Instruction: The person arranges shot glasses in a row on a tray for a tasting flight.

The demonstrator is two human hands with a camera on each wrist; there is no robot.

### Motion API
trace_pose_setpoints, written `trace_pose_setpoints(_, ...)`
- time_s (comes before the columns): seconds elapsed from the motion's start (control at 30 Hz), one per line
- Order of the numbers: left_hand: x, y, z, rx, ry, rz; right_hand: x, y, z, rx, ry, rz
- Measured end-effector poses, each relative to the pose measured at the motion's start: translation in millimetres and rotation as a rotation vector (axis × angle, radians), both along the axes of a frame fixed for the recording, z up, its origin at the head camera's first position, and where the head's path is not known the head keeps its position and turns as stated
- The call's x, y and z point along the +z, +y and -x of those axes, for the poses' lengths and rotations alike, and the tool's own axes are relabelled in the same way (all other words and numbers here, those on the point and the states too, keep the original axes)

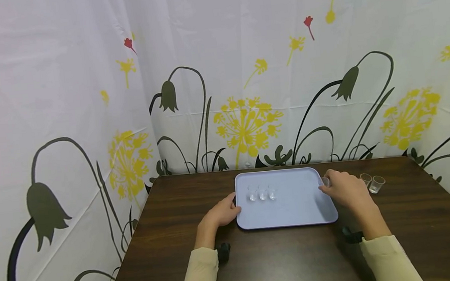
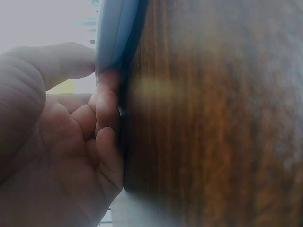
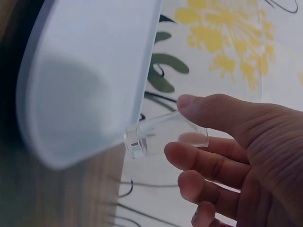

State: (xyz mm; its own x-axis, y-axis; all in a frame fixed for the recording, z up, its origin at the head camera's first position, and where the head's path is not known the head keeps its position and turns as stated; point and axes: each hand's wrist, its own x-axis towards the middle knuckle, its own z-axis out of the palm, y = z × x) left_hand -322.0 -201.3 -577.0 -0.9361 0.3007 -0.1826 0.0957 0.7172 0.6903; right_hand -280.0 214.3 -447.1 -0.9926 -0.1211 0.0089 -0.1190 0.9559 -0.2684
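A pale blue-grey tray (image 1: 295, 208) with a raised rim lies on the dark wooden table. At its left edge my left hand (image 1: 222, 212) pinches the rim, thumb above and fingertips under it, as the left wrist view shows. Three small clear shot glasses (image 1: 262, 194) stand in a row on the tray's left half. My right hand (image 1: 346, 187) holds another shot glass (image 3: 161, 135) between thumb and fingers near its rim. That glass is at the tray's right edge, its thick base towards the tray in the right wrist view.
Two more shot glasses (image 1: 377, 184) stand on the table (image 1: 283, 260) just beyond my right hand. A white curtain (image 1: 223, 33) printed with flowers hangs along the back and left of the table. Dark straps circle both wrists.
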Motion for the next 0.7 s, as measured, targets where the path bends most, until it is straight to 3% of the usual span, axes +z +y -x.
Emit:
trace_pose_setpoints(0.53,-5.9,0.0,5.3,0.008,-0.016,0.015,-6.1,-55,10.3,0.05,0.049,-0.016)
trace_pose_setpoints(0.7,0.1,0.1,0.5,0.014,-0.028,0.012,-13.9,-68,13.4,0.085,0.068,0.0)
